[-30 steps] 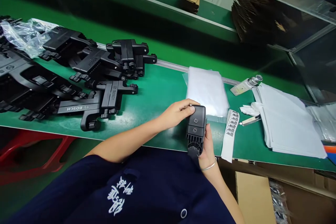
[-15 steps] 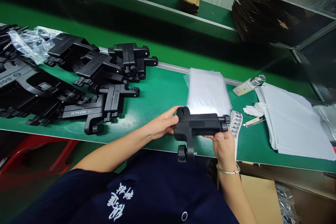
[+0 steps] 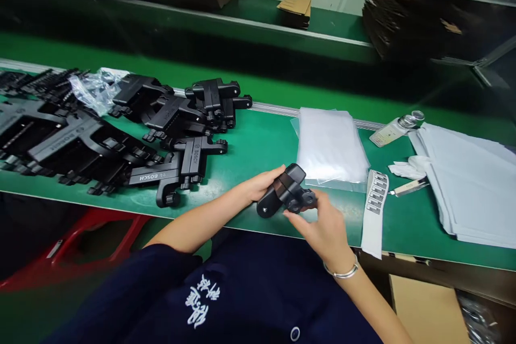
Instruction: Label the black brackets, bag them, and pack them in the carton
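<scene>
Both my hands hold one black plastic bracket (image 3: 285,191) just above the near edge of the green bench (image 3: 250,145). My left hand (image 3: 258,185) grips its left end from behind, fingers curled round it. My right hand (image 3: 322,226) closes on its right end with the knobs, seen from the back. The part is tilted, its long side pointing away from me. A stack of clear plastic bags (image 3: 330,142) lies right behind it. A strip of barcode labels (image 3: 374,209) hangs over the bench edge to the right of my right hand.
Several black Bosch brackets (image 3: 121,129) are heaped on the left of the bench, with a crumpled plastic bag (image 3: 94,91) among them. A small bottle (image 3: 397,126), a pen-like tool (image 3: 407,188) and a stack of white sheets (image 3: 467,183) lie at right. Cardboard stacks (image 3: 403,21) stand behind.
The bracket went from upright to crosswise to tilted end-on between my hands, and my right hand shifted from under it to over its right end. My view moved right and down slightly.
</scene>
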Available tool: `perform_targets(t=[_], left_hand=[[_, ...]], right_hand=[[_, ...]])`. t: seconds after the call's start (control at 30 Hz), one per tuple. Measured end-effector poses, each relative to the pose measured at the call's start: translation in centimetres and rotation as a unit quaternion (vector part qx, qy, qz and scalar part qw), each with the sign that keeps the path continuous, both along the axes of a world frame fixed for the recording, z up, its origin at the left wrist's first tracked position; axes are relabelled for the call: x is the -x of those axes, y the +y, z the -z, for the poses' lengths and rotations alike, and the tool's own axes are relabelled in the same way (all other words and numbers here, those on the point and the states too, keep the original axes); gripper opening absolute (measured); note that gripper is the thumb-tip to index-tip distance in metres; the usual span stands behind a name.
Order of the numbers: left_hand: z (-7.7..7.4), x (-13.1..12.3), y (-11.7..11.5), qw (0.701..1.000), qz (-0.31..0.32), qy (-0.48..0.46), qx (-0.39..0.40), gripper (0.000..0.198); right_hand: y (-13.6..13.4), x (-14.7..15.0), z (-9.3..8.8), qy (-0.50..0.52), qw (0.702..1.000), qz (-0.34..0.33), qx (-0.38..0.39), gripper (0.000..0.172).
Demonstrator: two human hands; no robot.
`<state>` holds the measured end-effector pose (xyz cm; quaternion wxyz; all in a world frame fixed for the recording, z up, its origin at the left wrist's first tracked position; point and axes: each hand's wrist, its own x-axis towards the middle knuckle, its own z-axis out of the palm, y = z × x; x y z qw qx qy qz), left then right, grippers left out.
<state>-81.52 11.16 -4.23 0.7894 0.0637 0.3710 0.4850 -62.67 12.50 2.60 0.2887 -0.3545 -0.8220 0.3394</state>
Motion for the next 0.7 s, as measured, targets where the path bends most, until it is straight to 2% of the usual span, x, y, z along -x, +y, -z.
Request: perform_targets(t=[0.07, 0.13, 0.2, 0.23, 0.27, 0.33, 0.4, 0.5, 0.57, 0.6, 0.63, 0.67, 0.7], left_hand=[[-0.2, -0.2, 0.3, 1.000, 0.010, 0.021, 0.008, 0.050], [-0.5, -0.1, 0.2, 0.998, -0.006, 0.068, -0.014, 0.048], [-0.8, 0.5, -0.2, 0.984, -0.041, 0.159, -0.061, 0.055], [-0.8, 1.1, -0.3, 0.969, -0.059, 0.224, -0.087, 0.061], [-0.7, 1.7, -0.4, 0.946, -0.071, 0.299, -0.108, 0.066], [-0.2, 3.1, -0.4, 0.878, -0.072, 0.456, -0.122, 0.069], [0.2, 4.1, -0.5, 0.804, -0.050, 0.580, -0.120, 0.067], [-0.3, 4.1, -1.0, 0.685, -0.012, 0.719, -0.117, 0.065], [-1.8, 2.9, -1.5, 0.588, -0.028, 0.798, -0.128, 0.065], [-2.7, 2.0, -1.5, 0.554, -0.043, 0.819, -0.142, 0.063], [-3.7, 0.8, -1.4, 0.542, -0.053, 0.823, -0.162, 0.059], [-4.4, -0.6, -1.0, 0.552, -0.050, 0.811, -0.185, 0.054], [-5.0, -2.1, -0.4, 0.577, -0.034, 0.789, -0.211, 0.047]], right_hand=[[-0.3, 0.1, -0.3, -0.011, 0.999, -0.017, -0.033, 0.046], [0.7, -1.2, -0.2, -0.019, 0.999, -0.032, -0.018, 0.054], [3.0, -4.3, 0.3, -0.023, 0.999, -0.017, 0.022, 0.059], [4.4, -6.5, 0.9, -0.032, 0.999, 0.016, 0.039, 0.057], [5.8, -9.0, 1.5, -0.046, 0.995, 0.074, 0.047, 0.049], [8.3, -14.0, 3.0, -0.126, 0.969, 0.208, 0.043, 0.034], [9.8, -17.6, 4.6, -0.207, 0.939, 0.269, 0.053, 0.030], [10.9, -19.0, 6.3, -0.259, 0.914, 0.307, 0.049, 0.035], [11.3, -18.1, 7.0, -0.240, 0.914, 0.324, 0.048, 0.036], [11.5, -17.6, 7.2, -0.211, 0.919, 0.328, 0.058, 0.032], [11.6, -17.1, 7.4, -0.176, 0.925, 0.327, 0.074, 0.027], [11.8, -16.9, 7.5, -0.140, 0.931, 0.324, 0.094, 0.022], [11.9, -16.8, 7.5, -0.108, 0.935, 0.319, 0.112, 0.018]])
